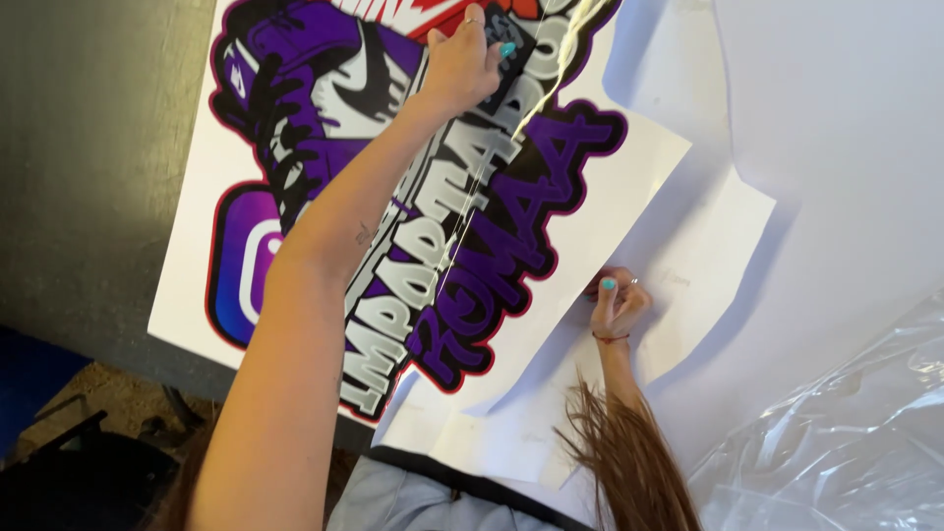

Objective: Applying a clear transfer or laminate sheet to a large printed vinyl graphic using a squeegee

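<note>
Nearest, a strand of brown hair (pixel 629 462) hangs beside the right hand (pixel 618 307), which lies well below and to the right of the other hand, fingers curled and pressing down on plain white backing paper (pixel 708 256) at the lower edge of the printed sticker (pixel 413 236); it looks to be pinning or pinching the paper's edge, though the exact grip is too small to tell. That sticker is a large glossy sheet, white-bordered, with purple, black and grey shapes outlined in red, and its long axis runs from the near left corner up toward the far right, slantwise across the dark grey tabletop (pixel 88 147). Along that same slant stretches the left arm, so the left hand (pixel 462 64) sits at the far end, on top of the print, fingers bent and pressing a small dark flat tool (pixel 503 59) against the surface. A thin shiny line, likely the edge of clear film (pixel 492 167), runs down the print from beneath that hand. Off to the right, crinkled clear plastic (pixel 846 433) lies over more white sheet.
</note>
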